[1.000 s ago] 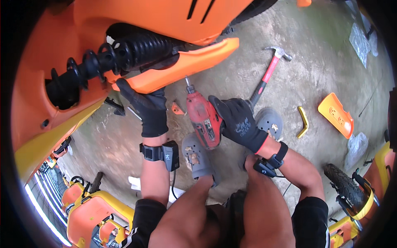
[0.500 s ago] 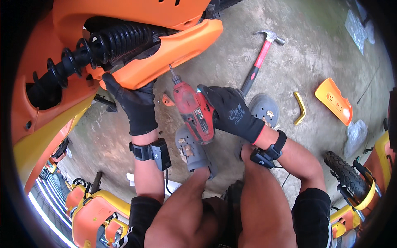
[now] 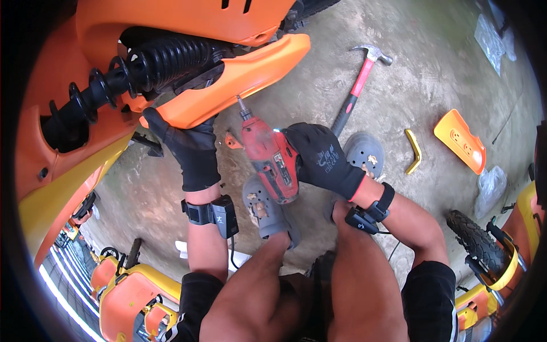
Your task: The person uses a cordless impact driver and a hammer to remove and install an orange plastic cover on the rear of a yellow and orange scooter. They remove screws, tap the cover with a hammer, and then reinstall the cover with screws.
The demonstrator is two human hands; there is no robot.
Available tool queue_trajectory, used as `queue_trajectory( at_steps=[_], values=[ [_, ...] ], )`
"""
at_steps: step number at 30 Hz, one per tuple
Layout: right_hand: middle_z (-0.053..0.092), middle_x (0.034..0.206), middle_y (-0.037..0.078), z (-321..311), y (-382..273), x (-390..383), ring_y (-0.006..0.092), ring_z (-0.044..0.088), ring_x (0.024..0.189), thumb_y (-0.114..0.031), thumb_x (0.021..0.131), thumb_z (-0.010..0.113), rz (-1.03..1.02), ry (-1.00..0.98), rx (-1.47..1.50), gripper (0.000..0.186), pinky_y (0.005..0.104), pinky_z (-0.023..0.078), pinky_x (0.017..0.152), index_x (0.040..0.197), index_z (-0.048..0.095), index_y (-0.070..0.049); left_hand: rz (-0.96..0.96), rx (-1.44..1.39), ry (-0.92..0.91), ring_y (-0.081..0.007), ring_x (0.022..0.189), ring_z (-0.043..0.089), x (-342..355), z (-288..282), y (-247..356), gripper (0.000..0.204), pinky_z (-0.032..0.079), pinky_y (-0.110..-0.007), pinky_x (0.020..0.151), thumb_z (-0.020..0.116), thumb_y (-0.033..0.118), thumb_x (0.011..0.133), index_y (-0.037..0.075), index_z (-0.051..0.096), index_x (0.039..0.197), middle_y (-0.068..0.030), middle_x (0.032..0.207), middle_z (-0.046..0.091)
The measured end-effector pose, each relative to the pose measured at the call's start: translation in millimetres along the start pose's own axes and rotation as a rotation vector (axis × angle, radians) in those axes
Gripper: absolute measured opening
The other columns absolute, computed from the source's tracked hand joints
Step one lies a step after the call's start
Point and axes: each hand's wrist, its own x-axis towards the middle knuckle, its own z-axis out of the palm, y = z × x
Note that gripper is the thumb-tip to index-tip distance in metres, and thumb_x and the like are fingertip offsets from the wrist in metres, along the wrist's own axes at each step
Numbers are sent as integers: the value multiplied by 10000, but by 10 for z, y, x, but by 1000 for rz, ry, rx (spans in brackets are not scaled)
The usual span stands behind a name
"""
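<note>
My left hand, in a black glove, grips the left end of a curved orange plastic panel; its thumb shows on the near side and the other fingers are hidden behind. Wrapped round a red power screwdriver is my gloved right hand. The driver points up and away, its bit at the panel's lower edge; whether the tip sits in a screw cannot be made out. Just beyond the panel runs a black coil-spring shock absorber on an orange vehicle body.
A claw hammer lies on the concrete floor beyond my right hand. Farther right are a yellow bent piece, an orange cover and clear plastic bags. Other orange-yellow vehicles stand at lower left and right.
The whole view has shifted slightly, with the panel, both hands and the driver a little lower in the picture. Both hands keep their holds, and the bit stays by the panel's lower edge.
</note>
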Motion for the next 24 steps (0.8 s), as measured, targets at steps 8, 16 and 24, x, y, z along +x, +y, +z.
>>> queue_trajectory(
  at_steps=[8, 16, 24],
  values=[
    [622, 1134, 126, 11, 14, -32, 313, 617, 1034, -160, 633, 780, 15, -53, -39, 620, 429, 465, 880, 1211, 590, -38, 603, 493, 123, -302, 1242, 509, -67, -135, -151, 653, 399, -395, 1095, 659, 165, 970, 27, 276, 1481, -186, 1428, 431],
    [596, 1098, 99, 268, 35, 47, 311, 601, 1007, -186, 627, 769, 25, 2, -23, 603, 449, 435, 888, 1196, 594, -88, 827, 842, -24, -193, 1279, 444, 49, -305, -189, 696, 375, -372, 1125, 620, 443, 978, 173, 270, 1517, -63, 1427, 418],
    [578, 1112, 125, 423, 15, 176, 338, 582, 1010, -177, 610, 763, 49, 94, -44, 648, 465, 425, 876, 1222, 573, -79, 374, 85, -149, -199, 1264, 501, 178, 4, -97, 562, 402, -381, 1121, 563, 486, 1002, 145, 441, 1432, -34, 1380, 518]
  ],
)
